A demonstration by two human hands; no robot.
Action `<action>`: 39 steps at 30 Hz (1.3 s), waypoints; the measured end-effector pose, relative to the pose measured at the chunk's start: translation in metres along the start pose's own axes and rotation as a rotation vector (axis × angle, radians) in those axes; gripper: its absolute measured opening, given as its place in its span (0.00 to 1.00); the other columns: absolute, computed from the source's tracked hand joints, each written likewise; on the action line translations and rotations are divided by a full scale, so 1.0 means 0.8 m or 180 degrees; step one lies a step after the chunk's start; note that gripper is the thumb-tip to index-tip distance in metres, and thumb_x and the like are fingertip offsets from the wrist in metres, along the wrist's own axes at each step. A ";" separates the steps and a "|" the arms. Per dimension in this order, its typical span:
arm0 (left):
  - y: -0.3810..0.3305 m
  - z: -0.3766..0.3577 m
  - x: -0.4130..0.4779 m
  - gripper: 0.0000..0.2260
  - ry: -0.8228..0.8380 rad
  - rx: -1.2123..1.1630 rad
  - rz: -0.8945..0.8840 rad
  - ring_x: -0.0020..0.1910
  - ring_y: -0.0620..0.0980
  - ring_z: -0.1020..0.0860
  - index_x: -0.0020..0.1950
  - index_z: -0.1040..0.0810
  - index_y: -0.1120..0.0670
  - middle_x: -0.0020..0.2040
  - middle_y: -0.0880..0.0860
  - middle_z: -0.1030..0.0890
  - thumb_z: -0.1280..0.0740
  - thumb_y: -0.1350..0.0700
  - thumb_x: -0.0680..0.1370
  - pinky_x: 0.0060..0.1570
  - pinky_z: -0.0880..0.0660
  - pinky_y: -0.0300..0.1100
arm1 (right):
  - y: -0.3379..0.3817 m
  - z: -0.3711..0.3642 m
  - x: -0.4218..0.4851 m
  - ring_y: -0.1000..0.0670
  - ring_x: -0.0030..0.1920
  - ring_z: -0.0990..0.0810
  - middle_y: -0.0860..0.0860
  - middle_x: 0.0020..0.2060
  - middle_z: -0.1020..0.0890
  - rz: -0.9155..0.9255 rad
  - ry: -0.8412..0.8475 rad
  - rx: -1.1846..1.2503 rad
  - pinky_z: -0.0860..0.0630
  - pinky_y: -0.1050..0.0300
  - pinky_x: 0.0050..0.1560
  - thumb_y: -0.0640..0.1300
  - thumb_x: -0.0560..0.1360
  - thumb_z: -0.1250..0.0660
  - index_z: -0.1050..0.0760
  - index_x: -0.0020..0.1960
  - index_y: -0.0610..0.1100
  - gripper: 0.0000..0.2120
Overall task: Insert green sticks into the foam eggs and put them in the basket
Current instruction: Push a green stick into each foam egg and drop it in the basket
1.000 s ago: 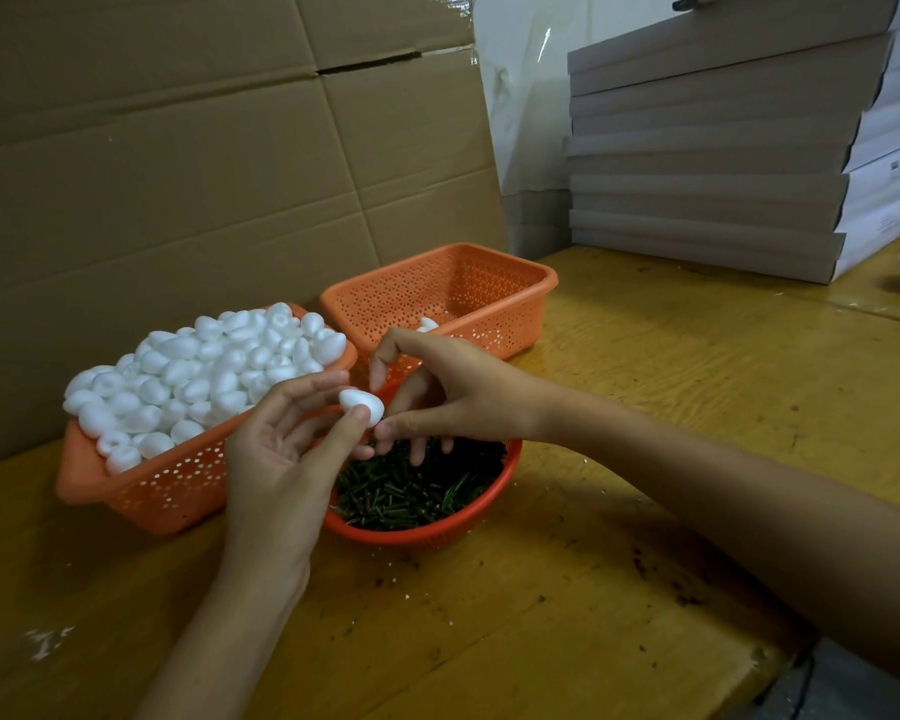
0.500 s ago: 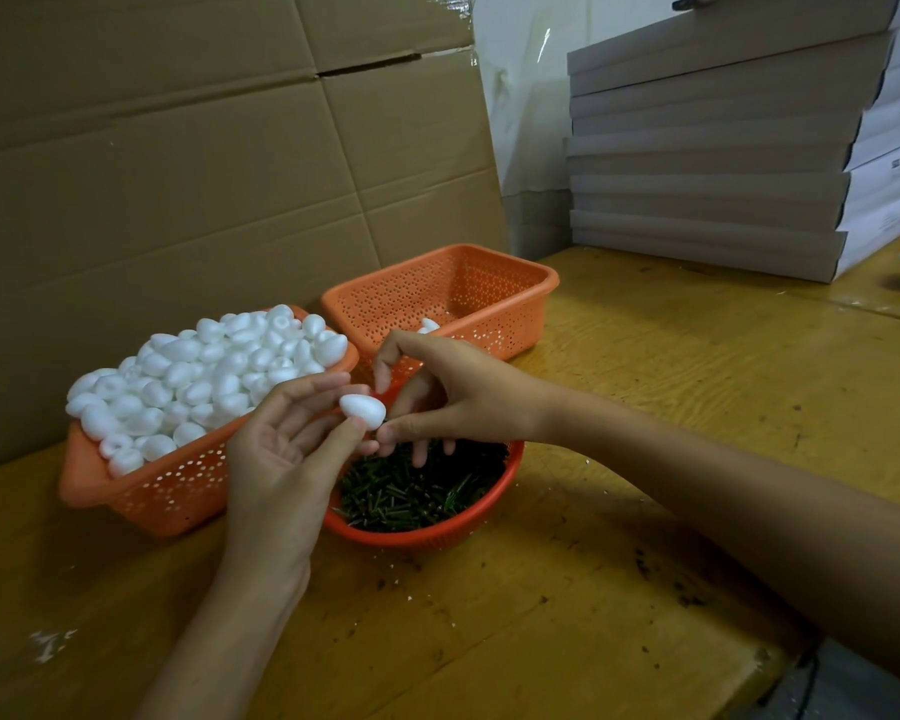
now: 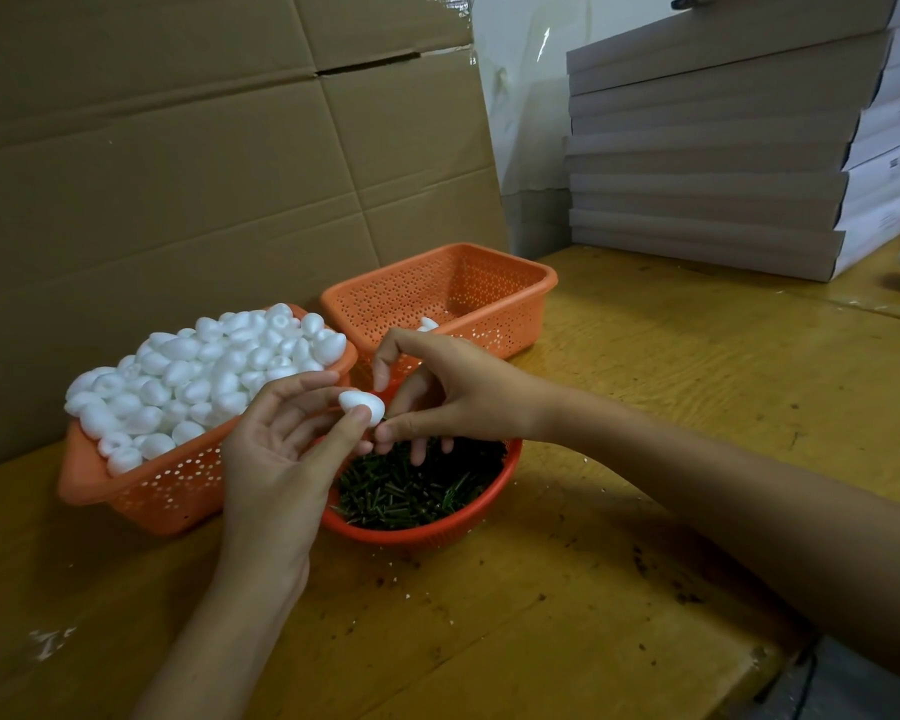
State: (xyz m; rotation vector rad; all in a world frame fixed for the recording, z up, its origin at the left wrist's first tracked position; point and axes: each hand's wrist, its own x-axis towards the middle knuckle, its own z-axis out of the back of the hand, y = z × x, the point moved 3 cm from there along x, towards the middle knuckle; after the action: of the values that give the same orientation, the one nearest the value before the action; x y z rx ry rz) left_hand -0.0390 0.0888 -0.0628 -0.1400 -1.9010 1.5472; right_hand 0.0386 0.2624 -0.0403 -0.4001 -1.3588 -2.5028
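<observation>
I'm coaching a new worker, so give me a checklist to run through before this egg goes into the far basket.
1. Foam egg gripped by left hand: ok.
2. Right hand pinching at the egg's end: ok.
3. Green stick fully seated in the egg: cannot tell, fingers hide it.
4. Far basket has room, one finished egg visible inside: ok.
5. Bowl of green sticks stocked for the next egg: ok.
6. Supply basket heaped with foam eggs: ok.
</observation>
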 end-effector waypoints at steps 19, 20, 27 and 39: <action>0.008 0.004 0.004 0.10 0.0096 -0.0033 -0.0001 0.52 0.51 0.13 0.57 0.15 0.54 0.55 0.54 0.11 0.26 0.65 0.77 0.43 0.17 0.37 | -0.003 0.000 0.000 0.43 0.38 0.12 0.45 0.44 0.12 0.0041 -0.0041 0.0089 0.19 0.53 0.33 0.40 0.80 0.27 0.33 0.61 0.38 0.17; 0.008 0.004 0.004 0.10 0.0083 -0.0021 0.0001 0.52 0.51 0.13 0.57 0.14 0.54 0.55 0.53 0.11 0.26 0.64 0.77 0.42 0.17 0.36 | -0.003 0.000 0.000 0.43 0.38 0.12 0.45 0.44 0.12 0.0041 -0.0040 0.0095 0.19 0.52 0.34 0.40 0.80 0.27 0.33 0.61 0.38 0.17; 0.005 0.003 0.002 0.14 0.0044 -0.0034 -0.0050 0.54 0.51 0.13 0.62 0.15 0.53 0.59 0.51 0.12 0.26 0.58 0.76 0.43 0.17 0.37 | -0.002 0.003 -0.001 0.42 0.38 0.12 0.44 0.45 0.12 0.0108 -0.0118 0.0128 0.19 0.50 0.33 0.39 0.81 0.29 0.32 0.61 0.37 0.15; -0.003 0.020 0.007 0.10 -0.0409 0.0301 -0.0513 0.54 0.51 0.14 0.63 0.20 0.47 0.59 0.50 0.15 0.30 0.51 0.81 0.47 0.16 0.48 | -0.016 0.053 -0.002 0.49 0.37 0.12 0.51 0.45 0.11 0.0062 -0.1717 -0.0402 0.16 0.47 0.32 0.42 0.81 0.29 0.27 0.55 0.40 0.09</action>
State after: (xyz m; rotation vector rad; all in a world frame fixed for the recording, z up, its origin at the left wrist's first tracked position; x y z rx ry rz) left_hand -0.0514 0.0775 -0.0591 0.1541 -1.8822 1.5642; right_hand 0.0406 0.3047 -0.0286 -1.1764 -1.3510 -2.5749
